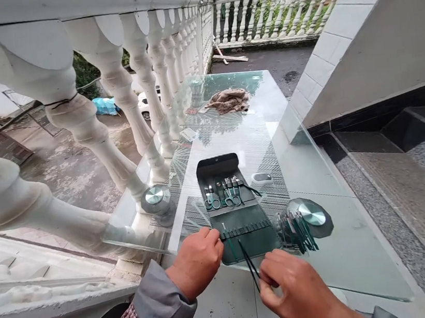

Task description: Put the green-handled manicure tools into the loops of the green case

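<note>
A dark green manicure case (pixel 255 244) lies unfolded on the glass table. My left hand (pixel 202 257) is closed at its left edge, by the row of elastic loops, and seems to pinch that edge; the fingertips are partly hidden. Black tweezers (pixel 250 263) are in my right hand (pixel 291 284), with their tips pointing over the lower flap. One slim green-handled tool (pixel 229 240) sits in a loop near my left hand. Scissors (pixel 232 198) and nail clippers (pixel 235 182) fill the upper section. Several slim tools (pixel 300 231) lie in a pile right of the case.
The glass table (pixel 367 264) has metal discs (pixel 154 194) under its top. A small grey oval object (pixel 262 177) lies beside the case. Farther back are a crumpled brown cloth (pixel 228 101) and a card (pixel 189 134). A white balustrade (pixel 107 73) borders the left, stone steps (pixel 407 180) the right.
</note>
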A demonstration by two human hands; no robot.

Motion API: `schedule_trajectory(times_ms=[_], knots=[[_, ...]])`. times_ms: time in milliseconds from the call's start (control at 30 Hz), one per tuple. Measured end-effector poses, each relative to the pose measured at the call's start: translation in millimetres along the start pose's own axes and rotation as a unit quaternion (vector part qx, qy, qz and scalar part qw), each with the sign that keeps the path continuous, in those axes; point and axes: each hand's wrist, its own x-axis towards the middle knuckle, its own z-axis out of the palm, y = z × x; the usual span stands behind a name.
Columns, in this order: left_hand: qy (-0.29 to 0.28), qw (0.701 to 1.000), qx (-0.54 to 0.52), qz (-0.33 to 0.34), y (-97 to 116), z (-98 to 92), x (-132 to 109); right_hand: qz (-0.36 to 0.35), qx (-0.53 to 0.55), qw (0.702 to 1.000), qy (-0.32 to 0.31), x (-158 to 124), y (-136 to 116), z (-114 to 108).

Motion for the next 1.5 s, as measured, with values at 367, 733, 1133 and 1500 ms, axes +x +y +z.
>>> schedule_trajectory(times_ms=[367,733,1133,1500], knots=[[0.047,0.999,0.025,0.008,0,2.2,6,0.170,-0.194,0.966,-0.035,-13,75,-36],[0.052,0.998,0.031,0.023,0,3.8,7,0.152,-0.213,0.961,-0.087,-5,65,-24],[0.051,0.998,0.027,0.016,1,4.8,7,0.185,-0.126,0.966,-0.132,-10,57,-37],[0.044,0.998,0.029,0.022,1,4.1,6,0.207,-0.149,0.952,-0.167,-32,64,-50]])
